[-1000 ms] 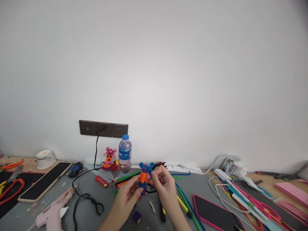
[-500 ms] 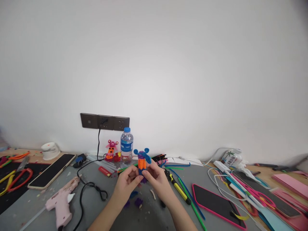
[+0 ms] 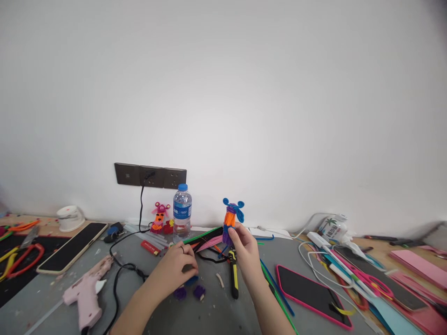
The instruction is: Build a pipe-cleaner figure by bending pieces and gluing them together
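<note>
My right hand (image 3: 246,246) pinches a pipe-cleaner figure (image 3: 229,219) between thumb and fingers and holds it upright above the table. The figure has an orange face, blue curled ears and a blue and purple body. My left hand (image 3: 177,270), a ring on one finger, is low over the table to the left. Its bent fingers close at a small blue fuzzy piece (image 3: 191,280), which they partly cover. Two purple fuzzy pieces, one of them the right-hand purple piece (image 3: 199,292), lie just below that hand. A yellow and black craft knife (image 3: 233,274) lies under the figure.
A water bottle (image 3: 182,211) stands beside a pink and orange figure (image 3: 159,218). On the left lie a pink glue gun (image 3: 85,293), its black cord and a phone (image 3: 73,246). To the right are green and blue pipe cleaners, a pink-cased phone (image 3: 314,295), cables and scissors (image 3: 379,286).
My left hand has let go of the figure and moved down left to the blue piece. My right hand has carried the figure up and right. The craft knife now lies farther left and more upright.
</note>
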A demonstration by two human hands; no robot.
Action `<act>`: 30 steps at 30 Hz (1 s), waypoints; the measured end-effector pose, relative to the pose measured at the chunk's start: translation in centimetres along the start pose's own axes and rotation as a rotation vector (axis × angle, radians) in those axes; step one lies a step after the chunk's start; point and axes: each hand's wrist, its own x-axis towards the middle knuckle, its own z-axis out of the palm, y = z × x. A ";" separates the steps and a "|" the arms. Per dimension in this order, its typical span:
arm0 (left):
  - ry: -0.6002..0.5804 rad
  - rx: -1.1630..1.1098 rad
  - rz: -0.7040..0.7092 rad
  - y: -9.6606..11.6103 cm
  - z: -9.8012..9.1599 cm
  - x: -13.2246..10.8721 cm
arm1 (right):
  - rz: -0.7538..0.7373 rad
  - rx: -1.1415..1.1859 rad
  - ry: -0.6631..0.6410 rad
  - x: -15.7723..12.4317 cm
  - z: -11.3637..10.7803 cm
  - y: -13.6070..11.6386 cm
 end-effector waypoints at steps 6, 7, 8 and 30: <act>-0.153 0.111 -0.136 -0.5 0.0 -0.4 | -0.006 -0.021 -0.037 -0.4 0.3 0.1; -0.167 0.126 -0.155 -0.5 0.1 -0.4 | -0.003 -0.026 -0.053 -0.5 0.3 0.2; -0.177 0.139 -0.166 -0.5 0.3 -0.4 | -0.002 -0.030 -0.067 -0.5 0.4 0.2; 0.507 -0.992 -0.312 -0.1 -0.2 0.8 | 0.140 -0.085 -0.515 -1.9 2.1 1.7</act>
